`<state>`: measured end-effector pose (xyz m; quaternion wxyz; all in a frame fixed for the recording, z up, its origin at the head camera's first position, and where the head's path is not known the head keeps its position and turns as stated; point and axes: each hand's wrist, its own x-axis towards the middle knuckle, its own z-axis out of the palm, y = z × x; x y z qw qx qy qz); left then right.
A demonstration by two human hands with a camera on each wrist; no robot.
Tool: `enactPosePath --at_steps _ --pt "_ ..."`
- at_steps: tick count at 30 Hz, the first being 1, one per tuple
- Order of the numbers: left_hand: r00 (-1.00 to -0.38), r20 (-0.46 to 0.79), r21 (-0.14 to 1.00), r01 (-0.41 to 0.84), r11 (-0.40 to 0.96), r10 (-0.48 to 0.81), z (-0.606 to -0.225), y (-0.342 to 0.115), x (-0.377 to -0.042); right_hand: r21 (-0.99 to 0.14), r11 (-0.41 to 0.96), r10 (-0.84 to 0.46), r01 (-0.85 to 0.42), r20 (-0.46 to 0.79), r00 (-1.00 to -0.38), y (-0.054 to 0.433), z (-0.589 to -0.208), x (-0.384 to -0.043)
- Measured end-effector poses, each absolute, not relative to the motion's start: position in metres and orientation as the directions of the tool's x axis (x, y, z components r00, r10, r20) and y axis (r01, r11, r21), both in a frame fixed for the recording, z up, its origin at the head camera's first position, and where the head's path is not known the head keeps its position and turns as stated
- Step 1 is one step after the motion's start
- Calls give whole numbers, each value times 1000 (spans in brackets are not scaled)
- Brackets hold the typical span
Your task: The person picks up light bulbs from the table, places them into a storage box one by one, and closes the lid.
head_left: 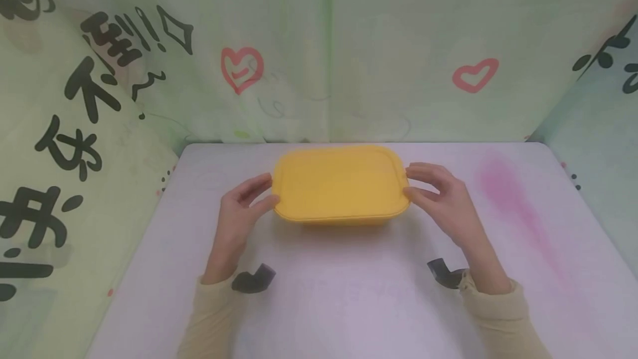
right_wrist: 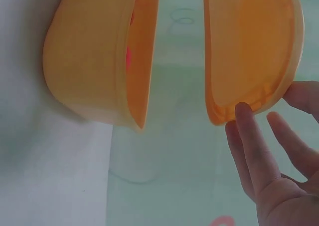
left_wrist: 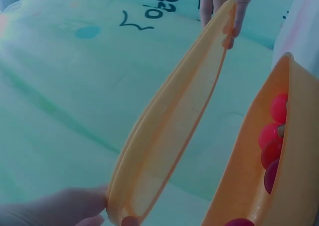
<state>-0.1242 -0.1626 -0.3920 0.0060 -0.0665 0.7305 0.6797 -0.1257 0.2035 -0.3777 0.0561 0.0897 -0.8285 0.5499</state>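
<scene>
Both hands hold a yellow lid (head_left: 341, 184) by its short ends. My left hand (head_left: 238, 212) pinches the left end, thumb toward the near side. At the right end, my right hand (head_left: 441, 195) grips the rim between thumb and fingers; its fingertips (right_wrist: 243, 109) show against the lid's underside. Apart from the lid, the yellow box (right_wrist: 89, 61) stands on the table, open side up, mostly covered by the lid in the head view. Several small, shiny, red round things (left_wrist: 271, 136) lie inside it.
The white table (head_left: 334, 292) carries a pink smear (head_left: 513, 198) on its right side. Pale green cloth (head_left: 399, 26) with red hearts and dark writing hangs behind and along both sides. A dark strap end (head_left: 254, 280) sticks out beside the left sleeve.
</scene>
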Motion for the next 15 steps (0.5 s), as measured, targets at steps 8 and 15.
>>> enactPosePath --at_steps 8,15 --pt "-993 -104 993 -107 47 -58 -399 -160 -126 -890 432 -81 -144 121 -989 205 -382 -129" --pt "-991 -124 990 -127 57 -52 -409 -160 -127 -882 460 -95 -102 65 -993 207 -389 -132"
